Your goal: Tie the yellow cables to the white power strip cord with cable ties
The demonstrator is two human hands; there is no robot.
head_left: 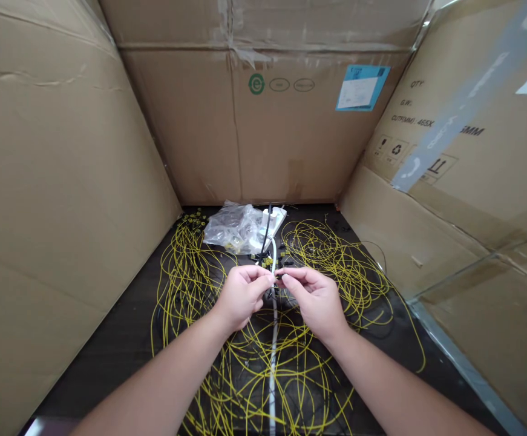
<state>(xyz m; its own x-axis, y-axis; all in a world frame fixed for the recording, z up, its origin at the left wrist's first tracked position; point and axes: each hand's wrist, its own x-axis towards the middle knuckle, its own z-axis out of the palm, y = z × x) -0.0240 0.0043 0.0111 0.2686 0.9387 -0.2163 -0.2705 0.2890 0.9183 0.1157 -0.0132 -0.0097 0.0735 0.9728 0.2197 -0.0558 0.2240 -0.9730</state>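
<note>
Left hand (pixel 241 295), right hand (pixel 314 297) pinching small connector (pixel 278 277), yellow cables (pixel 336 260) beneath

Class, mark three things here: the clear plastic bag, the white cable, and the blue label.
clear plastic bag (pixel 233 227), head view, crumpled middle.
white cable (pixel 273 363), head view, straight lower stretch.
blue label (pixel 362 88), head view, centre of the sticker.

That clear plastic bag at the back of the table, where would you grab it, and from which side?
Probably from the left, at the crumpled near-left corner of the plastic bag. That end lies loose on the dark table, with folds that can be pinched. The right end lies against a white block with a black cable running across it, and yellow wires crowd that side.
</note>
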